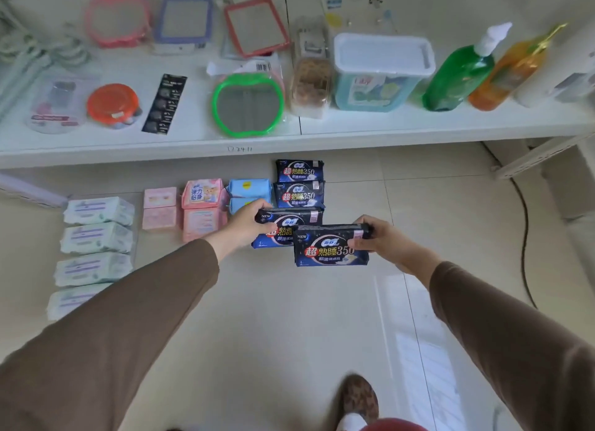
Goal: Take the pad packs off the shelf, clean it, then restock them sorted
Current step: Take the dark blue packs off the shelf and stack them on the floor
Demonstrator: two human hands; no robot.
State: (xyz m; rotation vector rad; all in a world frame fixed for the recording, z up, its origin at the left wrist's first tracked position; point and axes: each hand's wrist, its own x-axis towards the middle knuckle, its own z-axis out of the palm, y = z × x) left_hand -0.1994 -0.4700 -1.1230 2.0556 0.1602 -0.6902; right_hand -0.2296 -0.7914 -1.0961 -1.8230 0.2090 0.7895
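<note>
My left hand [246, 221] grips a dark blue pad pack [283, 229] by its left end. My right hand [376, 236] grips a second dark blue pad pack [328, 247] by its right end, overlapping the first from the front. Both packs hang above the tiled floor [289, 318]. Two more dark blue packs [299, 182] lie on the floor behind them. Left of those lie two light blue packs [249, 189], pink packs [201, 205], small pink boxes [160, 208] and a column of several pale green packs [96, 237].
The white shelf [289, 141] above carries framed mirrors [248, 103], a blue tub [380, 73], a green bottle [460, 73], an orange bottle [508, 73] and small goods. A black cable [524, 224] runs down the floor at right. My slippered foot [357, 401] stands at the bottom.
</note>
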